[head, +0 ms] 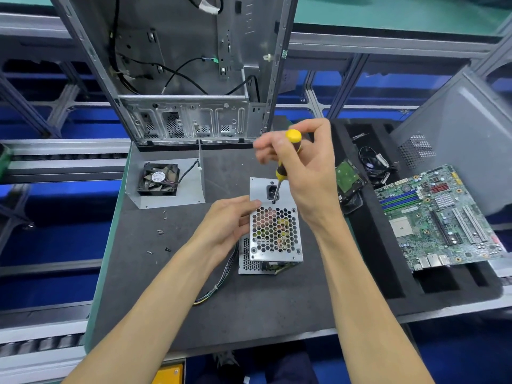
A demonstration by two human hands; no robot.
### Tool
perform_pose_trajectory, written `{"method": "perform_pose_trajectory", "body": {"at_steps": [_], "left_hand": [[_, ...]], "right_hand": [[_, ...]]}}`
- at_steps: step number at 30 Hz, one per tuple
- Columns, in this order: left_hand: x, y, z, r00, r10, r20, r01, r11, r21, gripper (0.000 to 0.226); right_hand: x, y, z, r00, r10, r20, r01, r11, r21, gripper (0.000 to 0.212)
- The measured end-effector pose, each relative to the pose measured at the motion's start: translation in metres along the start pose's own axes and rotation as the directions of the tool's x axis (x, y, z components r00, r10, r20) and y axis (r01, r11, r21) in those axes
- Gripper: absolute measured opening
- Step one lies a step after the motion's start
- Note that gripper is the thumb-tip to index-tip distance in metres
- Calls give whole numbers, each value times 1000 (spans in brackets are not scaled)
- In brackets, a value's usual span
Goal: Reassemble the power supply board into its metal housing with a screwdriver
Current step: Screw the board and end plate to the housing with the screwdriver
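Observation:
The silver metal power supply housing point(273, 231) stands on the dark mat, its honeycomb grille facing up and the board showing through the holes. My right hand point(307, 173) grips a yellow-and-black screwdriver point(285, 162), held nearly upright. Its tip touches the housing's top face just above the grille, below the black power socket. My left hand point(230, 223) holds the housing's left edge, thumb on the top face. A bundle of wires point(221, 281) trails from the housing's left side toward me.
Several loose screws point(160, 231) lie on the mat to the left. A metal plate with a black fan point(159, 178) sits at back left, an open computer case point(188, 79) behind. A motherboard point(440, 217), hard drive point(347, 176) and cables lie in a foam tray at right.

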State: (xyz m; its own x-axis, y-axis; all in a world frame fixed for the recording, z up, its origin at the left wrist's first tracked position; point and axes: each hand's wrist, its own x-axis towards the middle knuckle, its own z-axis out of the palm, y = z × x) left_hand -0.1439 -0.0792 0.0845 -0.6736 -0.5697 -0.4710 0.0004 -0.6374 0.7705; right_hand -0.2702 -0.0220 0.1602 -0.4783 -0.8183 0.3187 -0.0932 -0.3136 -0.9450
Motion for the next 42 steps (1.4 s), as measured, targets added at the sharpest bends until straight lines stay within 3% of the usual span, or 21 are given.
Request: {"method": "perform_pose_trajectory", "body": {"at_steps": [6, 9, 11, 13, 16, 19, 22, 25, 28, 30, 32, 35, 38, 40, 42], "left_hand": [[-1, -2, -1, 1000, 14, 0, -14, 1000, 2, 19], [-1, -3, 0, 1000, 21, -2, -21, 1000, 0, 19], [-1, -3, 0, 1000, 25, -2, -25, 1000, 5, 19], [-1, -4, 0, 1000, 29, -5, -29, 1000, 4, 19], [-2, -5, -1, 999, 31, -11, -31, 1000, 6, 20], [-2, -5, -2, 999, 36, -17, -36, 999, 7, 18], [-2, -7, -2, 999, 38, -11, -38, 999, 11, 19], [-2, -7, -3, 999, 42, -10, -42, 999, -5, 20], [-2, -7, -1, 999, 43, -13, -43, 999, 2, 20], [-3, -7, -1, 999, 43, -24, -43, 999, 2, 19], [-3, -7, 0, 999, 40, -30, -40, 999, -1, 18], [-4, -7, 1, 999, 36, -34, -36, 999, 5, 19], [-4, -7, 2, 998, 39, -49, -39, 999, 0, 18], [-5, -7, 2, 997, 38, -59, -39, 999, -1, 18], [-4, -7, 1, 998, 37, -58, -37, 999, -2, 20]], "right_hand": [[-2, 5, -3, 999, 36, -20, -35, 999, 15, 31], [-4, 5, -5, 999, 11, -39, -9, 999, 47, 6], [-5, 5, -3, 998, -6, -59, 7, 999, 33, 21], [-6, 7, -4, 999, -1, -48, 3, 999, 37, 16], [-7, 7, -5, 999, 18, -32, -16, 998, 65, 29], [-8, 6, -3, 998, -19, -67, 23, 997, 67, 11], [-6, 6, -4, 996, -8, -94, 16, 996, 84, 14], [-6, 6, -9, 997, 47, -63, -42, 996, 79, 31], [-7, 3, -9, 998, 31, -51, -26, 995, 100, 7], [-7, 0, -6, 997, 23, -70, -16, 996, 91, 23], [-7, 1, -9, 998, 32, -62, -26, 995, 94, 19], [-7, 1, -10, 996, 79, -52, -74, 993, 93, 29], [-9, 1, -9, 998, 36, -45, -32, 996, 86, 7], [-10, -1, -7, 999, 13, -47, -10, 997, 71, 19], [-11, 0, -9, 999, 26, -36, -23, 996, 81, 17]]}}
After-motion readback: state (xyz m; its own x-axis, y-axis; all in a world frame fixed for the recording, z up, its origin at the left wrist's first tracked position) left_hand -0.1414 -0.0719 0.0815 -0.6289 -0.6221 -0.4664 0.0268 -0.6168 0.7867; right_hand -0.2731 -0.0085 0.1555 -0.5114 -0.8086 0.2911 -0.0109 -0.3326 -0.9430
